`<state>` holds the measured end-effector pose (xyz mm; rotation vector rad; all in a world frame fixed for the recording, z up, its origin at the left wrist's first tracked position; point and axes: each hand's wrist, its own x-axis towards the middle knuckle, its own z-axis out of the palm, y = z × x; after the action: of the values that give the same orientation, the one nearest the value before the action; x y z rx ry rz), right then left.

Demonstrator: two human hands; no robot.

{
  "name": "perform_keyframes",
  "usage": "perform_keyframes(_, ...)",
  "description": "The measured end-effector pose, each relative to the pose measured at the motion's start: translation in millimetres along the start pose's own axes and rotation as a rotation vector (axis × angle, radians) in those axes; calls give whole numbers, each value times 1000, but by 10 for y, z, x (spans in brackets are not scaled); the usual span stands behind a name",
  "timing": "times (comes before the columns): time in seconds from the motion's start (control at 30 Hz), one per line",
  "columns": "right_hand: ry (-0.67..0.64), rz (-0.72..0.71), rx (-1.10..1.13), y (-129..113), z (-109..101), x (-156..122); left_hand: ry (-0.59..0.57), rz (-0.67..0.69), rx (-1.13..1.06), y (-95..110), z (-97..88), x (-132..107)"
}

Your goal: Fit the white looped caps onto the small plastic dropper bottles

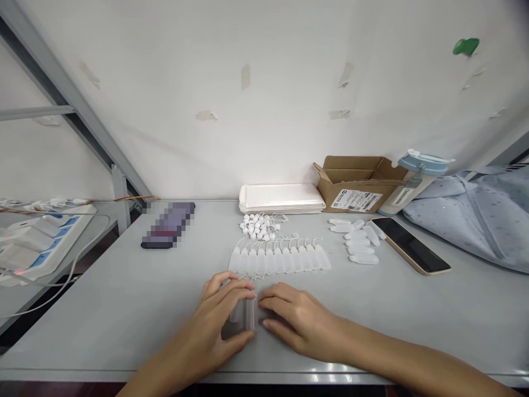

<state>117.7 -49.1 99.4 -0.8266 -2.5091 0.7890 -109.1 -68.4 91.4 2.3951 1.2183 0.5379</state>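
Note:
My left hand [215, 322] and my right hand [295, 322] rest on the grey table [103, 309] near its front edge, fingertips meeting on a small clear plastic bag [243, 317]. Left thumb and fingers pinch the bag's left side; right fingers press its right edge. Just beyond lies a row of several small translucent bottles [281, 258] with looped caps, laid side by side. Behind them sits a cluster of small white caps [259, 226]. A few loose bottles [359, 242] lie to the right.
A stack of white bags [281, 198] and an open cardboard box [357, 187] stand by the wall. A phone [415, 252], a blue-lidded cup [413, 182] and pale blue cloth [479, 215] are at right. A dark pixelated object [168, 225] and power strips [37, 242] lie left.

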Motion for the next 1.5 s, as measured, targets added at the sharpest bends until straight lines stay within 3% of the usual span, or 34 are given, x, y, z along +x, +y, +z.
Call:
perform_keyframes(0.4, -47, -50, -70, -23, -19, 0, -23, 12, 13, -90, -112, 45)
perform_keyframes(0.73, -72, -65, -97, -38, -17, -10, 4, 33, 26, -87, -115, 54)
perform_keyframes(1.1, -65, -94, -128, -20, -35, -11, -51, 32, 17, -62, -165, 88)
perform_keyframes(1.3, 10, -122, -174, 29, -119, -11, -47, 93, 11, -16, -286, 387)
perform_keyframes(1.5, 194, -52, -356, 291, -426, 0, 21, 138, 16, -37, -313, 965)
